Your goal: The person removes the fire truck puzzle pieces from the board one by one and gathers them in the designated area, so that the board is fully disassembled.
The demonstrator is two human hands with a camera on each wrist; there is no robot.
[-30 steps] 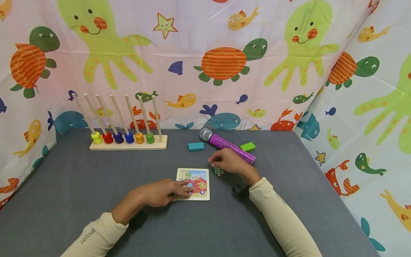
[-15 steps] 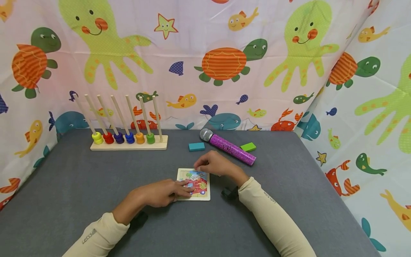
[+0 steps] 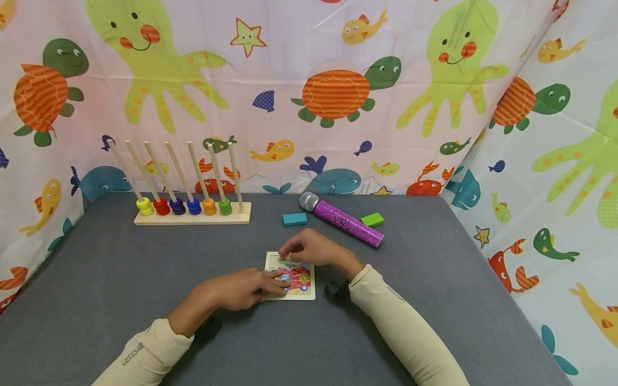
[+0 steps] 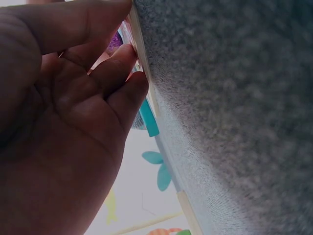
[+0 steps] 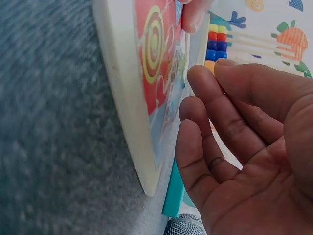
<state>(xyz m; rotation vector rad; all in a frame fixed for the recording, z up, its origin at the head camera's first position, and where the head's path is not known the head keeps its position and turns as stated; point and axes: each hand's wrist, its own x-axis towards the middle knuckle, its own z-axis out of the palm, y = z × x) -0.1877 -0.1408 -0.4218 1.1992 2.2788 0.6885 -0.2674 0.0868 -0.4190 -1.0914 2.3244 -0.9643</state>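
A small square picture puzzle (image 3: 304, 281) in a pale wooden frame lies flat on the grey table, showing a red fire engine. My left hand (image 3: 246, 289) rests over its left side, extended fingers across the picture; in the left wrist view the left hand's fingertips (image 4: 139, 81) come right down to the frame's edge. Over the top left part of the puzzle is my right hand (image 3: 311, 247), thumb and index finger brought together and the other fingers curved. I cannot tell whether they pinch a piece. The right wrist view shows these fingers (image 5: 205, 93) just off the board.
Beyond the puzzle lie a teal block (image 3: 294, 220), a glittery purple microphone (image 3: 345, 222) and a green block (image 3: 373, 219). A wooden peg stand (image 3: 193, 220) with coloured beads is at the back left. A sea-animal curtain (image 3: 285, 53) hangs behind the table.
My right hand has moved left, from above a small green puzzle piece beside the frame to over the puzzle's top left. That piece's spot is now hidden. My left hand has stayed put.
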